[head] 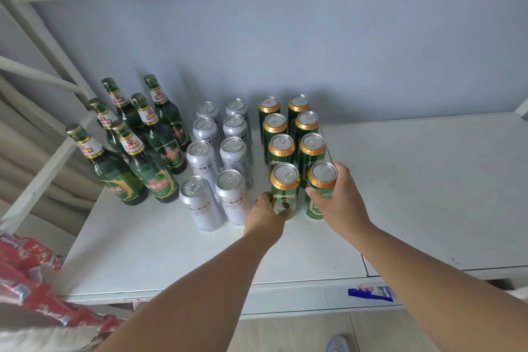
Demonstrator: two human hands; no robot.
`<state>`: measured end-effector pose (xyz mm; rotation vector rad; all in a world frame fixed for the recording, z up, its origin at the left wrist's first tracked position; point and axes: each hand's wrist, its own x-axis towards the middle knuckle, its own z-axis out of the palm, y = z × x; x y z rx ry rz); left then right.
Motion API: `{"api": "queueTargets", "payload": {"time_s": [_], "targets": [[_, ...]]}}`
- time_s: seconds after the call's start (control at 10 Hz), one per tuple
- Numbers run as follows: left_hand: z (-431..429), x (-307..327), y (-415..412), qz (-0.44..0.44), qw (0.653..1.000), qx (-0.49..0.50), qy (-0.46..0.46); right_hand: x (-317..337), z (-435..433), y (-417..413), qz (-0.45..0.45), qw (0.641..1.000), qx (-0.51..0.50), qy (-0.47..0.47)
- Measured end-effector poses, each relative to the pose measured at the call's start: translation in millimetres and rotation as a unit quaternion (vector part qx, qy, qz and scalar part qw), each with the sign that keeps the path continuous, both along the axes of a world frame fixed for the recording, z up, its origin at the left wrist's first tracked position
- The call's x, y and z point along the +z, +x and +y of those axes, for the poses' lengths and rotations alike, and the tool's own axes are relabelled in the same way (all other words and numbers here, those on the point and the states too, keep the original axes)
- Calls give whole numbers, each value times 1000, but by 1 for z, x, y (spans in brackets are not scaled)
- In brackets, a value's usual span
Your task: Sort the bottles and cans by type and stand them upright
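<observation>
On a white table [428, 194] stand three upright groups. Several green glass bottles [137, 151] are at the left. Several silver cans [217, 148] form two rows in the middle. Several green cans with gold rims [294, 134] form two rows to the right. My left hand [265, 216] grips the lower part of the nearest green can in the left row [284, 186]. My right hand [340, 200] wraps round the nearest green can in the right row [321, 191]. Both held cans are upright on the table.
A white metal frame [43, 46] rises at the left, with beige curtain behind it. A red patterned bag [31, 274] lies at the lower left. The pale wall [285, 51] closes the back. A blue-white packet [371, 293] pokes out under the table's front edge.
</observation>
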<state>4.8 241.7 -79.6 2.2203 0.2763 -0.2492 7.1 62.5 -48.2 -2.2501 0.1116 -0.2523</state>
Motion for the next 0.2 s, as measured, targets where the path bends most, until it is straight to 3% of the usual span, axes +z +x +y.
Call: {"api": "queueTargets", "payload": {"time_s": [0.2], "targets": [[12, 17, -20, 1, 999, -32, -30, 14, 6, -10, -18, 999, -30, -25]]}}
